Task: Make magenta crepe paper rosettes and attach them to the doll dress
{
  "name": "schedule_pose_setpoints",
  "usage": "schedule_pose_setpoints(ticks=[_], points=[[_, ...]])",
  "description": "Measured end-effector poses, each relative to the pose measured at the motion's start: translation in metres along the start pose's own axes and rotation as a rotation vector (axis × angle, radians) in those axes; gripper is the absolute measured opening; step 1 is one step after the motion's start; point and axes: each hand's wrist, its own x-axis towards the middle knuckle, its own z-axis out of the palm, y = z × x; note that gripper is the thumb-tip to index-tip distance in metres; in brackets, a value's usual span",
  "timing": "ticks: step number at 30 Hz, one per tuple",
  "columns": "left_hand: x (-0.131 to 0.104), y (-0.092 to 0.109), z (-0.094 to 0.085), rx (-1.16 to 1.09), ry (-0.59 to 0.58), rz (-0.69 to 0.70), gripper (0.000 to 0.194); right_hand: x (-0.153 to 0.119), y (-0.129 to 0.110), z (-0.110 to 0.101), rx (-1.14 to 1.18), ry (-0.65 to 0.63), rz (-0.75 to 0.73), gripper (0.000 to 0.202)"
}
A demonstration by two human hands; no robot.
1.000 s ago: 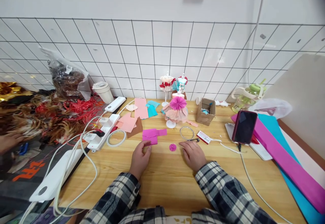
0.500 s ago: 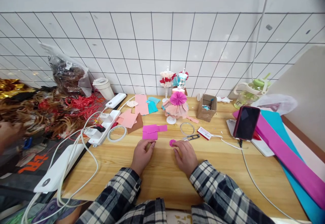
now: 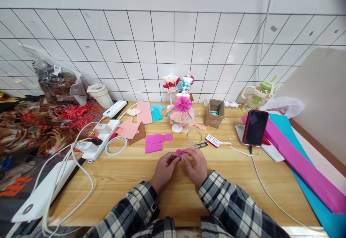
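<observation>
Between my hands is a small magenta paper rosette [image 3: 179, 152], just above the wooden table [image 3: 121, 184]. My right hand [image 3: 196, 164] pinches it from the right side. My left hand [image 3: 165, 167] meets it from the left with thumb and forefinger pinched together at its lower edge. Magenta paper pieces [image 3: 154, 146] lie flat beyond my left hand. Thread snips [image 3: 200, 145] and a ring of wire [image 3: 194, 136] rest just beyond my right hand. Farther back stands a small dress form [image 3: 181, 113] in a peach skirt with a large magenta paper fan on its chest.
A cardboard box [image 3: 214, 113], a phone [image 3: 255, 128] and a needle packet [image 3: 212, 140] occupy the right. Leftward are a roll of tape [image 3: 116, 146], a power strip [image 3: 101, 140] with loose cables, and a white cup [image 3: 100, 95]. Long crepe paper sheets [image 3: 305, 169] line the right edge.
My left hand has moved right and come up to the rosette, which my right hand holds in both frames. The head view has turned slightly to the right.
</observation>
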Motion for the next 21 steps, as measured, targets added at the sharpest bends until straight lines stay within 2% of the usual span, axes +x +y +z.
schedule_pose_setpoints(ticks=[3, 7, 10, 15, 21], points=[[0.0021, -0.0013, -0.0032, -0.038, 0.039, -0.020, 0.016, 0.0005, 0.0012, 0.0020, 0.033, 0.006, 0.068, 0.019], [0.0029, -0.0035, -0.0036, -0.043, 0.010, -0.029, 0.017, 0.0021, 0.0043, 0.0045, 0.080, -0.048, 0.110, 0.018], [0.0021, -0.0054, -0.0029, -0.014, -0.008, -0.033, 0.018, 0.0022, 0.0059, 0.0061, 0.122, -0.036, 0.126, 0.014], [0.0016, -0.0049, -0.0015, 0.032, -0.022, -0.033, 0.020, 0.0007, 0.0061, 0.0070, 0.094, 0.022, 0.075, 0.007], [0.0013, 0.0008, -0.0023, 0.023, -0.035, -0.042, 0.024, 0.0006, 0.0097, 0.0048, -0.106, 0.102, -0.007, 0.010]])
